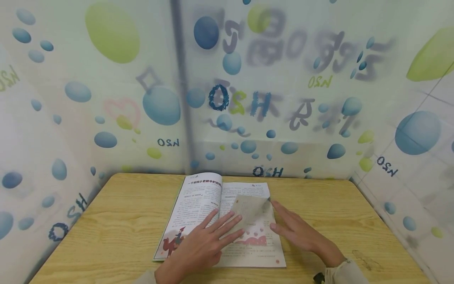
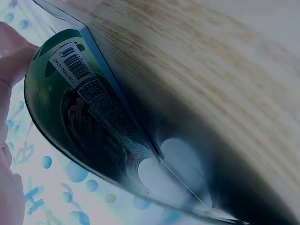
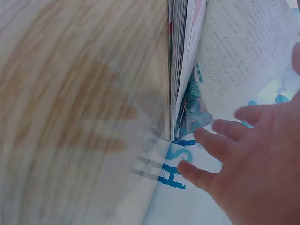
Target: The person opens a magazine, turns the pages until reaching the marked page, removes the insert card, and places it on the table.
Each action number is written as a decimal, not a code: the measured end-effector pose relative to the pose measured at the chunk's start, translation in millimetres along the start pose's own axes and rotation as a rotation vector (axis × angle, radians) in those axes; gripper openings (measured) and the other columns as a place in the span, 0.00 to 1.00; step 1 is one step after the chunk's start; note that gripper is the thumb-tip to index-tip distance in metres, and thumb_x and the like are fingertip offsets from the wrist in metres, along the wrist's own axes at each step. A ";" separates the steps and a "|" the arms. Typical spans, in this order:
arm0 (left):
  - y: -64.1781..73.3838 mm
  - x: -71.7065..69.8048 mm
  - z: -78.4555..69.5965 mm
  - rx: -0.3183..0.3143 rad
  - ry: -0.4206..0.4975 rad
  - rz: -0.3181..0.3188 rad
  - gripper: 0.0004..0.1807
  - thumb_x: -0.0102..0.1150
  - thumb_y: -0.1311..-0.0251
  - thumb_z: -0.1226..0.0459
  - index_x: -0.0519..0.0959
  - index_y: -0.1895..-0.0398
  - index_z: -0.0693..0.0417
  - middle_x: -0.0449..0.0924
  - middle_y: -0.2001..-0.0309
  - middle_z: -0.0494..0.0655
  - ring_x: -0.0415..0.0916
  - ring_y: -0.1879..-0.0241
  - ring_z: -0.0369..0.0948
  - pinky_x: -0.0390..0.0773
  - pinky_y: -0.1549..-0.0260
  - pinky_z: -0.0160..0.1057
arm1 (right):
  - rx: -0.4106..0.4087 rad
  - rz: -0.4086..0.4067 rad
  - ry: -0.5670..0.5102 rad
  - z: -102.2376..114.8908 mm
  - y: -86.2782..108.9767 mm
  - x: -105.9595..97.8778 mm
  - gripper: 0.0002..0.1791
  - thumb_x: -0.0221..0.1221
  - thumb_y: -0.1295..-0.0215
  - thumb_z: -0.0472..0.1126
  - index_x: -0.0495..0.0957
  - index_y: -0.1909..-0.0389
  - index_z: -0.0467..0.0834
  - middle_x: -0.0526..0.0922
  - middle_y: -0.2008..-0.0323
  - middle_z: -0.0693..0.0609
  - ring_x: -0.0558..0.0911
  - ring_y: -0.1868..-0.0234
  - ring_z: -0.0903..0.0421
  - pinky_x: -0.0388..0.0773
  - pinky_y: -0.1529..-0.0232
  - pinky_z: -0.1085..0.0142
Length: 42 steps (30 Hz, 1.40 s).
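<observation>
A magazine (image 1: 278,252) lies open on a wooden table, with printed text and pictures on its pages. Across its middle, the left hand (image 1: 203,246) rests with fingers straight and spread, reaching onto the right-hand leaf (image 1: 252,213). That leaf looks slanted, its top short of the page beneath. At its right edge is the right hand (image 1: 301,232), its fingertips by the leaf's upper corner; whether they touch it I cannot tell. In the right wrist view, the fingers (image 3: 211,143) are extended beside a raised page. A curved green back cover (image 2: 47,101) with a barcode shows in the left wrist view.
The wooden table (image 1: 117,221) extends on both sides of the magazine. Behind and beside it hang pale sheets (image 1: 227,157) printed with blue and green dots and mirrored lettering. A small dark item (image 1: 319,278) shows at the right sleeve's cuff.
</observation>
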State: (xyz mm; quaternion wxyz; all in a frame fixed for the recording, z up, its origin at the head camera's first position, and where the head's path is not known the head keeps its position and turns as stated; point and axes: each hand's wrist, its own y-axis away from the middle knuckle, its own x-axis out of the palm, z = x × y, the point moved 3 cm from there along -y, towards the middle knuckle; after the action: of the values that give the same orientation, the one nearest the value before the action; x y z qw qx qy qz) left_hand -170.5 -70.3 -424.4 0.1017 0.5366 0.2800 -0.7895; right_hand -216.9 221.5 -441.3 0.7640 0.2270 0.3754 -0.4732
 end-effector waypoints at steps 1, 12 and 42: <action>-0.2 0.1 -0.1 0.001 -0.003 -0.001 0.36 0.63 0.40 0.56 0.67 0.27 0.38 0.52 0.22 0.43 0.47 0.23 0.44 0.54 0.29 0.54 | 0.015 0.020 0.005 -1.1 -0.3 0.9 0.41 0.49 0.25 0.57 0.46 0.21 0.41 0.47 0.22 0.42 0.50 0.23 0.37 0.46 0.31 0.34; 1.3 1.7 1.7 -0.040 -0.031 0.021 0.32 0.66 0.45 0.53 0.75 0.34 0.42 0.62 0.26 0.47 0.54 0.25 0.47 0.53 0.29 0.57 | -0.039 0.208 0.112 -5.8 3.1 9.8 0.53 0.66 0.49 0.70 0.62 0.25 0.50 0.57 0.24 0.44 0.58 0.25 0.39 0.48 0.32 0.32; 0.3 9.5 -0.2 -0.019 -0.066 0.119 0.16 0.60 0.46 0.54 0.86 0.55 0.42 0.71 0.31 0.48 0.60 0.28 0.47 0.56 0.31 0.58 | -0.134 0.258 0.125 -8.1 6.5 14.1 0.56 0.71 0.56 0.68 0.65 0.27 0.46 0.60 0.25 0.42 0.59 0.26 0.39 0.52 0.33 0.32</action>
State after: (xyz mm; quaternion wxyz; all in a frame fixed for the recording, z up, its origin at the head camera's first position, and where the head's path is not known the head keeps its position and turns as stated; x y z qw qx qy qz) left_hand -174.0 -69.2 -433.1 0.1628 0.5252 0.2517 -0.7965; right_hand -210.2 222.3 -457.5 0.8070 0.2511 0.4207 -0.3298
